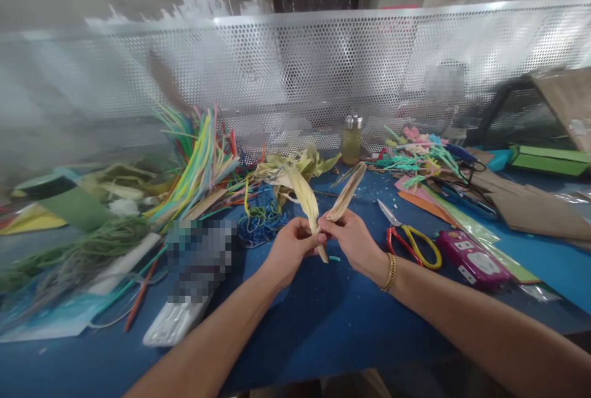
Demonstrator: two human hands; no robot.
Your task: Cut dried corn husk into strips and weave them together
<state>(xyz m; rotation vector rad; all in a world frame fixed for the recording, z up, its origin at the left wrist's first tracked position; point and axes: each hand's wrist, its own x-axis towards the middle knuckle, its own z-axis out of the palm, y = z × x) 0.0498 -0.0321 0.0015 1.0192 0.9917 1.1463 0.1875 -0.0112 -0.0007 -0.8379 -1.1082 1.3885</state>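
My left hand (pixel 293 249) pinches the lower part of a pale yellow dried corn husk (pixel 305 193), whose stem end pokes out below the fingers. In my right hand (pixel 353 241), fingers are closed on a browner folded corn husk (pixel 347 191) that leans to the upper right. Both hands meet over the blue table, fingertips nearly touching. A tiny teal scrap (pixel 335 258) lies just under them. Scissors (pixel 413 243) with one red and one yellow handle rest by my right wrist, blades parted. Behind the hands is a heap of loose husks (pixel 314 162).
Coloured strips (pixel 198 164) and tangled blue cord (pixel 261 219) lie left of centre. Greyish-green cords (pixel 87 256) spread farther left. A lidded glass bottle (pixel 352 142) stands before the perforated metal screen (pixel 318 77). At right are a purple device (pixel 473 259) and cardboard (pixel 540 204).
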